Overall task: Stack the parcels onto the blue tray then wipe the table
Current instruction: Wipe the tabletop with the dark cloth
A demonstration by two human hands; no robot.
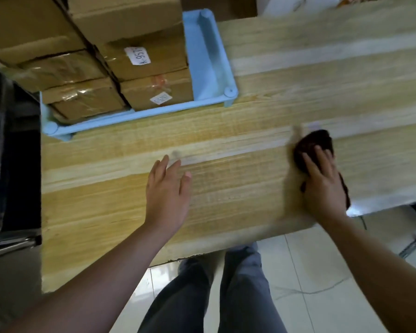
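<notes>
At the far left of the wooden table (250, 111): a blue tray (208, 61), its near-left corner right at the table's left edge. Stacked inside the tray, brown taped parcels (154, 90) in 2 columns, several layers high, packed against each other. On 1 box in the right column, a white label (138, 55) reading "K 957"; on the box below it, a smaller white sticker. Right of the stack, a bare strip of tray floor up to the tray's right rim.

From the tray's near rim down to the table's near edge, and from its right rim out of view on the right, bare wood. Straight out from the tray's near rim and well apart from it, the left hand (168, 191): palm down, fingers straight and close together, holding nothing. Cannot tell whether it touches the wood or hangs just above.

Well to the right of the tray and nearer, close to the table's near edge, the right hand (322, 181): fingers spread flat, pressing down on a dark reddish-brown cloth (314, 140). Cloth bunched, showing beyond the fingertips and along the hand's outer side. Some blur around that hand. Both hands well apart from each other.

Left of the tray, past the table's left edge, something dark, too unclear to name. Below the near edge, legs (238, 296) in grey trousers over pale floor tiles (310, 272).
</notes>
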